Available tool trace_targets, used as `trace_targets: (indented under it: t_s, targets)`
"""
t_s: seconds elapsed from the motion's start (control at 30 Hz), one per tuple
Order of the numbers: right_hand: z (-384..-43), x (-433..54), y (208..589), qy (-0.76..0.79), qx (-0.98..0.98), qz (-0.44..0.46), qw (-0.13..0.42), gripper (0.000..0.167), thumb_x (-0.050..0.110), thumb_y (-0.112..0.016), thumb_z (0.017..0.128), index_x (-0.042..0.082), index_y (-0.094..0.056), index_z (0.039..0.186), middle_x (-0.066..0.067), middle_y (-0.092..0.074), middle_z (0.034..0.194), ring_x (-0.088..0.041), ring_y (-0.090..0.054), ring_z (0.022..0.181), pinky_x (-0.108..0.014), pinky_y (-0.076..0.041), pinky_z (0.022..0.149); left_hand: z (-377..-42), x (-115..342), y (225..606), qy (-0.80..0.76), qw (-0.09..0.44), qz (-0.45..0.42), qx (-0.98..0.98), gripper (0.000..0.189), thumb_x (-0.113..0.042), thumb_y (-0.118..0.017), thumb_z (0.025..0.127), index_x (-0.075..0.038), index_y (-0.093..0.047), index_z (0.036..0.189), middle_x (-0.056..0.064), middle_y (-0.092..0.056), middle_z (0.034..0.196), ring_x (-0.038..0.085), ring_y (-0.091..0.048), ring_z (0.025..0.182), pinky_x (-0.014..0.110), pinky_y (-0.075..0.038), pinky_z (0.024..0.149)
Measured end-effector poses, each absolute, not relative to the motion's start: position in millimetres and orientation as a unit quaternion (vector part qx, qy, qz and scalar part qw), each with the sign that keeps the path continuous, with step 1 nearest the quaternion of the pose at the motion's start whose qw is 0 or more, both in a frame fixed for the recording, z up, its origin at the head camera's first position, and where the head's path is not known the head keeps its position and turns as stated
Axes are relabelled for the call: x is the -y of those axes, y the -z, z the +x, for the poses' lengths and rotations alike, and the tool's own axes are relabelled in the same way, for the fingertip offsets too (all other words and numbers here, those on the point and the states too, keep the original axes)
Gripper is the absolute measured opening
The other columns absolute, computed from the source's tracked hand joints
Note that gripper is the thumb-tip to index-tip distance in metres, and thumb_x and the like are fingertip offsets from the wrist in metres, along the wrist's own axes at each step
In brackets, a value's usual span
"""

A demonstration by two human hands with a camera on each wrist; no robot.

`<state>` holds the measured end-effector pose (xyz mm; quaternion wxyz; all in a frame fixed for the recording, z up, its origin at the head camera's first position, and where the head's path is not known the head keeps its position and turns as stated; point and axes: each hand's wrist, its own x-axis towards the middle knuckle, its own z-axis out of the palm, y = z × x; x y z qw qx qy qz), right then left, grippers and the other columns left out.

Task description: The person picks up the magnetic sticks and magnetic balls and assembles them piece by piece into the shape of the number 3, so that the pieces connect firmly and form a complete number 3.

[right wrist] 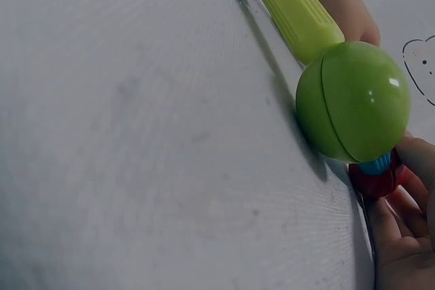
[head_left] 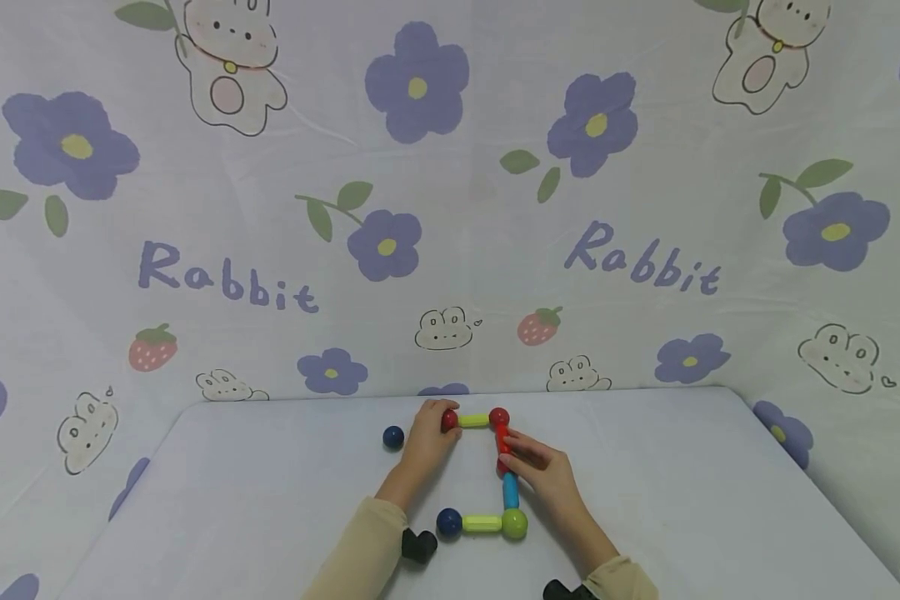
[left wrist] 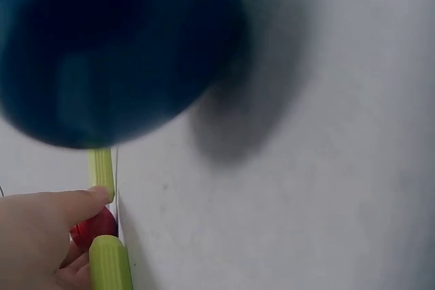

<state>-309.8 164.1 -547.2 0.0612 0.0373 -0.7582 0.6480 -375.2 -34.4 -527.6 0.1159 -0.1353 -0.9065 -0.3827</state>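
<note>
Magnetic-style rods and balls form a chain on the white table, its left side gapped. At the far left end, my left hand (head_left: 427, 439) grips a red ball (head_left: 450, 420) between thumb and fingers; a yellow-green rod (head_left: 473, 421) runs from it to another red ball (head_left: 498, 416). A red rod (head_left: 503, 437) leads down to a third red ball (right wrist: 375, 180), which my right hand (head_left: 543, 468) holds between thumb and fingers. Below follow a blue rod (head_left: 511, 492), a green ball (right wrist: 353, 102), a yellow-green rod (right wrist: 297, 13) and a dark blue ball (head_left: 449, 523).
One loose dark blue ball (head_left: 393, 437) lies left of my left hand. A blue ball (left wrist: 115, 52) looms large and blurred in the left wrist view. Behind the table (head_left: 682, 483) hangs a printed cloth (head_left: 480, 183) with flowers and rabbits.
</note>
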Motion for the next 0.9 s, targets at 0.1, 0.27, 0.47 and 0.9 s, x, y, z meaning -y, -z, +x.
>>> trace_targets:
  t_s: [0.1, 0.27, 0.47, 0.9]
  targets:
    - [-309.0, -164.3, 546.3, -0.646, 0.76, 0.039, 0.059, 0.036, 0.024, -0.073, 0.074, 0.014, -0.066, 0.108, 0.007, -0.054, 0.12, -0.01, -0.048, 0.112, -0.025, -0.04, 0.087, -377.2, 34.3, 529.7, 0.375, 0.126, -0.156, 0.905, 0.035, -0.003, -0.071, 0.074, -0.007, -0.061, 0.107, 0.01, -0.05, 0.105, 0.023, -0.051, 0.1, 0.034, -0.04, 0.088]
    - [-307.6, -164.1, 543.5, -0.648, 0.758, 0.038, 0.059, 0.034, 0.021, -0.073, 0.076, 0.014, -0.066, 0.108, 0.008, -0.054, 0.12, -0.009, -0.048, 0.111, -0.025, -0.04, 0.087, -380.2, 33.4, 531.7, 0.36, 0.142, -0.174, 0.906, 0.029, 0.0, -0.069, 0.075, -0.008, -0.063, 0.102, 0.008, -0.049, 0.103, 0.021, -0.051, 0.095, 0.033, -0.041, 0.086]
    - [-308.1, -164.6, 544.5, -0.65, 0.757, 0.038, 0.06, 0.033, 0.02, -0.072, 0.076, 0.015, -0.066, 0.108, 0.007, -0.055, 0.12, -0.009, -0.048, 0.112, -0.024, -0.039, 0.087, -382.7, 32.3, 533.6, 0.349, 0.141, -0.172, 0.91, 0.026, 0.001, -0.068, 0.076, -0.011, -0.064, 0.099, 0.007, -0.048, 0.102, 0.019, -0.051, 0.094, 0.032, -0.042, 0.085]
    - [-307.9, -165.3, 546.1, -0.64, 0.765, 0.04, 0.06, 0.034, 0.024, -0.072, 0.076, 0.016, -0.066, 0.108, 0.01, -0.055, 0.118, -0.008, -0.047, 0.112, -0.027, -0.038, 0.09, -386.7, 32.3, 534.5, 0.35, 0.126, -0.17, 0.912, 0.024, 0.0, -0.069, 0.075, -0.011, -0.06, 0.094, 0.004, -0.048, 0.099, 0.019, -0.049, 0.095, 0.033, -0.041, 0.085]
